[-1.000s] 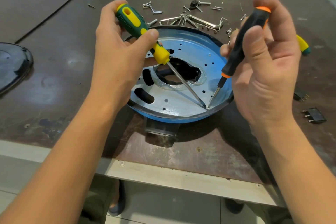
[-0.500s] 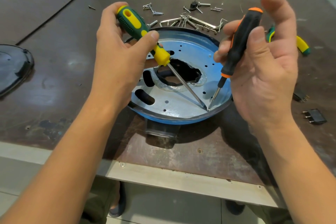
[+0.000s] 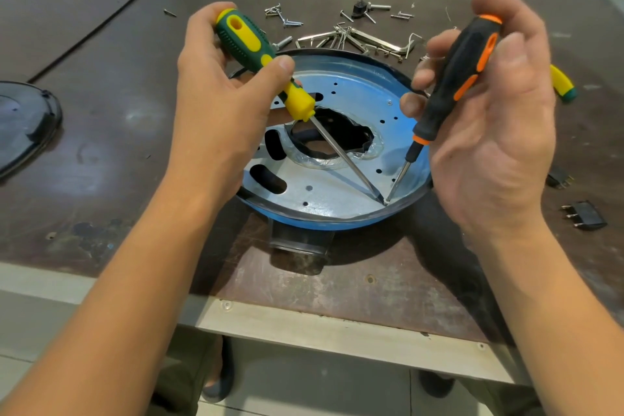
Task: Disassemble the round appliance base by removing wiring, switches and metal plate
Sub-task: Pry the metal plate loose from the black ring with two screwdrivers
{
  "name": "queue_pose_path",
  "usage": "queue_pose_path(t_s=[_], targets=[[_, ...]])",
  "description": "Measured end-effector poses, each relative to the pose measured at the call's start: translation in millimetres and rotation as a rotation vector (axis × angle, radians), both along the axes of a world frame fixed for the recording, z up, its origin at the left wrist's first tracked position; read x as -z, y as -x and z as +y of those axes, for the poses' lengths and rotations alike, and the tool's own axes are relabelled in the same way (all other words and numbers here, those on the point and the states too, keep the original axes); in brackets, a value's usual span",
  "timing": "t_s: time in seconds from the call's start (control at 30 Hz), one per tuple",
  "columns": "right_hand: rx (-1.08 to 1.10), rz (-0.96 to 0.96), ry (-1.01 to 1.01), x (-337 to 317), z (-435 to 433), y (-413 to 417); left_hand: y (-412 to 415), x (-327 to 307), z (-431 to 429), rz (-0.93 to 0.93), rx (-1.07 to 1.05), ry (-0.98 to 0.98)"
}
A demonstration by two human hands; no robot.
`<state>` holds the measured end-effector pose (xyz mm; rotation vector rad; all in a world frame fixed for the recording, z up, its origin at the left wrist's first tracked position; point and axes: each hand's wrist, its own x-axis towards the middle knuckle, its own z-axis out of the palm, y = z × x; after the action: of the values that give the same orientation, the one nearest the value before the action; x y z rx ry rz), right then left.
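The round blue appliance base (image 3: pixel 337 224) lies on the table with its silvery metal plate (image 3: pixel 337 186) facing up, a ragged dark hole at its middle. My left hand (image 3: pixel 219 105) grips a green-and-yellow screwdriver (image 3: pixel 256 54). My right hand (image 3: pixel 499 132) holds a black-and-orange screwdriver (image 3: pixel 456 78) between thumb and fingertips, the palm loosened. Both tips meet at one point on the plate near its front right rim.
Loose screws (image 3: pixel 283 15), bent metal strips (image 3: pixel 358 39) and a small black part lie behind the base. Another green-and-yellow handle (image 3: pixel 562 84) pokes out behind my right hand. Two black switches (image 3: pixel 586 214) lie at right, a black cover (image 3: pixel 23 125) at far left.
My right hand has loosened and shifted its fingers along the black-and-orange handle, as in turning it. The left hand and its screwdriver stay put, and both tips remain at the same spot.
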<state>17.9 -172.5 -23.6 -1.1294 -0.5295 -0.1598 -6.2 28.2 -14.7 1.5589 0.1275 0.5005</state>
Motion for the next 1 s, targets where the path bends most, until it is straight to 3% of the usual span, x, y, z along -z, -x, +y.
queue_pose_path(t_s=[1.0], targets=[[-0.001, -0.020, 0.061, 1.1, -1.1, 0.2, -0.4, 1.2, 1.3, 0.008, -0.007, -0.016]])
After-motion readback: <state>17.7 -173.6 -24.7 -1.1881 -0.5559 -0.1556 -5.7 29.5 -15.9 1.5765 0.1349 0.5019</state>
